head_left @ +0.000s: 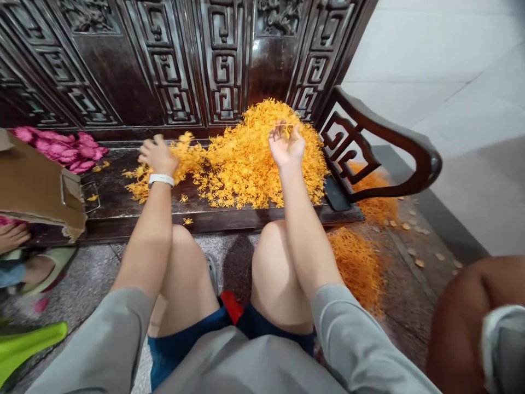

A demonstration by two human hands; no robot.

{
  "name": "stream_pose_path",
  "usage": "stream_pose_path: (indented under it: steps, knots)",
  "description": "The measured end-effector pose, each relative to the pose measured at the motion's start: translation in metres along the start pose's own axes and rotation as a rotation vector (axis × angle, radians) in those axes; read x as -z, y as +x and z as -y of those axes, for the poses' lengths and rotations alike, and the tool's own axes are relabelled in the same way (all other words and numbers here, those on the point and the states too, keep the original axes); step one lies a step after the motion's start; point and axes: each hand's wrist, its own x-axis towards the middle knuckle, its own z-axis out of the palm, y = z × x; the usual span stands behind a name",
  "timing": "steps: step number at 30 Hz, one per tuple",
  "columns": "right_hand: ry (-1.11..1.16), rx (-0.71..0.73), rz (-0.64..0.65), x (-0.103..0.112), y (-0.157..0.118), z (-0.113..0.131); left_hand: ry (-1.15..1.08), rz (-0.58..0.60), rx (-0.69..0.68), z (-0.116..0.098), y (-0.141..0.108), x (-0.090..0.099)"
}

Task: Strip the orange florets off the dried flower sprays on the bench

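Note:
A large heap of small yellow-orange flower strands (pixel 254 164) lies on a dark wooden bench seat (pixel 123 210). My left hand (pixel 158 156), with a white wristband (pixel 161 179), hangs back up and fingers spread over the heap's left edge, among loose strands. My right hand (pixel 287 145) is palm up above the heap, its fingers half curled. A few thin orange strands (pixel 284 127) are pinched at its fingertips. Pink flowers (pixel 61 150) lie at the bench's far left, partly hidden behind a cardboard sheet (pixel 33 180).
A carved dark wooden backrest (pixel 223 60) rises behind the heap, and a carved armrest (pixel 394 131) closes the right end. More orange strands (pixel 356 268) lie on the floor at right. A person's foot (pixel 12 235) shows at left, and a brown object (pixel 463 334) at lower right.

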Motion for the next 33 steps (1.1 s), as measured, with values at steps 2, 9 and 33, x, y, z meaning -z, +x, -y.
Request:
stream_pose_path:
  steps: [2,9,33]
  knots:
    - [-0.057,-0.021,0.038,-0.006,-0.001,-0.011,-0.007,0.085,-0.166,-0.019,-0.005,-0.005]
    - [-0.214,-0.129,0.199,-0.037,-0.028,-0.044,-0.239,0.22,-0.491,-0.071,-0.017,-0.065]
    - [-0.204,0.066,0.154,-0.024,-0.02,-0.02,-0.053,-0.062,-0.031,-0.015,0.008,-0.092]
